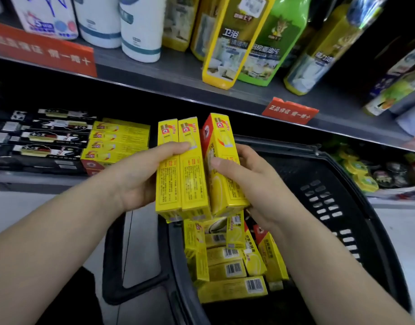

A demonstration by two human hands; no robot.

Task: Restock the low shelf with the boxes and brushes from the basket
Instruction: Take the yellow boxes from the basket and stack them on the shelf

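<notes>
Nearest, the black slotted plastic shopping basket (323, 207) sits on the pale floor, and a heap of loose long yellow cardboard boxes (232, 266) lies in its near left end, about ten of them, crossed over one another. No brushes show among them, though the forearms hide part of the basket.

Just above the heap, the left hand (140, 174) grips a pair of upright yellow boxes (180, 179) side by side, fingers curled over their front and thumb behind. The right hand (255, 184) clamps another yellow box with a red end (221, 146), tilted against the pair, thumb on its face and fingers wrapped round the far side. There may be a second box behind it; I cannot tell.

Farther off to the left, the low grey shelf (37, 178) already carries a stack of flat yellow boxes (117, 141), beside rows of long black printed packs (49, 137). So restocking looks begun but well short of done: the held boxes and the whole heap are yet to be shelved.

To the far right on the low level lie small round yellow-green packs (356, 170). The upper grey shelf (154, 71) overhangs the stack, with white bottles (140, 31), yellow and green cleaner packs (225, 43) and a red paper tag (289, 111) on its lip, so the boxes must probably go in low beneath that edge
</notes>
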